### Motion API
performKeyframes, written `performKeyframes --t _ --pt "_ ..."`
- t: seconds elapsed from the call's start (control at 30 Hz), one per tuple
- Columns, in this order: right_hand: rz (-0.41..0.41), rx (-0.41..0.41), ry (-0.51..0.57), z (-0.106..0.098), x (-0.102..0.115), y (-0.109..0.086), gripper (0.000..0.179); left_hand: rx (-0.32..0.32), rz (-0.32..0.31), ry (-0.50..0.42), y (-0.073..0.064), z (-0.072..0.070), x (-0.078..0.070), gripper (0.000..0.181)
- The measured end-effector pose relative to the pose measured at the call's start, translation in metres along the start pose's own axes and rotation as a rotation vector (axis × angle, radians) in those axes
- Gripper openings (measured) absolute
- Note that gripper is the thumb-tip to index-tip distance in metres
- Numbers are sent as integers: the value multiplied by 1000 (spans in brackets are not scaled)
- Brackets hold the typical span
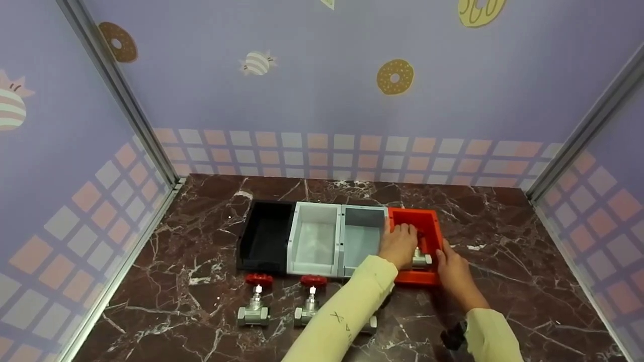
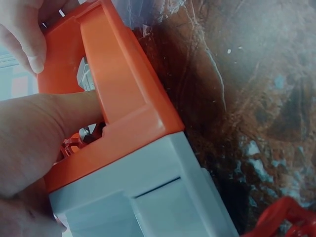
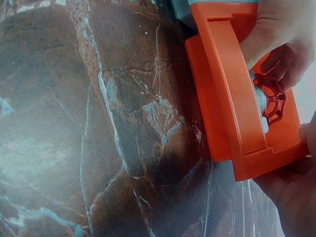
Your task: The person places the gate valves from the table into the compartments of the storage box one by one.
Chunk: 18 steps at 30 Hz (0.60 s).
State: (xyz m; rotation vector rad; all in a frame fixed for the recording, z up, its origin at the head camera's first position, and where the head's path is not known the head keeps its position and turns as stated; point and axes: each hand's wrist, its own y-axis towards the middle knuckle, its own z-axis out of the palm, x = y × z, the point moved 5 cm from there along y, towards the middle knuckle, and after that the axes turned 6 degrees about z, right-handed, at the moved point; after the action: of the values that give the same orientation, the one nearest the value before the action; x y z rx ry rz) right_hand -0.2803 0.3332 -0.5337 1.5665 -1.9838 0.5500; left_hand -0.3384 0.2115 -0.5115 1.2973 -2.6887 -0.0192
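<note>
An orange bin point(image 1: 421, 277) stands at the right end of a row of bins. In it lies a metal valve point(image 1: 421, 260) with a red handwheel point(image 3: 273, 98). My left hand point(image 1: 398, 246) reaches into this bin over its left side, thumb and curled fingers at the valve by the handwheel; their exact contact is partly hidden. With my right hand point(image 1: 455, 274) I grip the bin's right wall, the thumb over the rim and the fingers outside.
Left of the orange bin stand a grey bin point(image 1: 361, 241), a white bin point(image 1: 314, 236) and a black bin point(image 1: 266, 234). In front lie a valve point(image 1: 254, 315), another valve point(image 1: 302, 315) and a third valve point(image 1: 371, 326), partly behind my left sleeve. Patterned walls enclose the marbled surface.
</note>
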Motion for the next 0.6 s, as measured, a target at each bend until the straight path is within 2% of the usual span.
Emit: performKeyframes --t 0.23,0.47,0.6 --pt "18 21 -10 1 -1 1 46 -44 -6 20 -1 -4 0 47" --pt "21 23 2 1 -1 3 43 -11 -21 6 2 0 1 49" --pt "19 32 6 0 0 4 43 -27 -23 8 4 1 2 47"
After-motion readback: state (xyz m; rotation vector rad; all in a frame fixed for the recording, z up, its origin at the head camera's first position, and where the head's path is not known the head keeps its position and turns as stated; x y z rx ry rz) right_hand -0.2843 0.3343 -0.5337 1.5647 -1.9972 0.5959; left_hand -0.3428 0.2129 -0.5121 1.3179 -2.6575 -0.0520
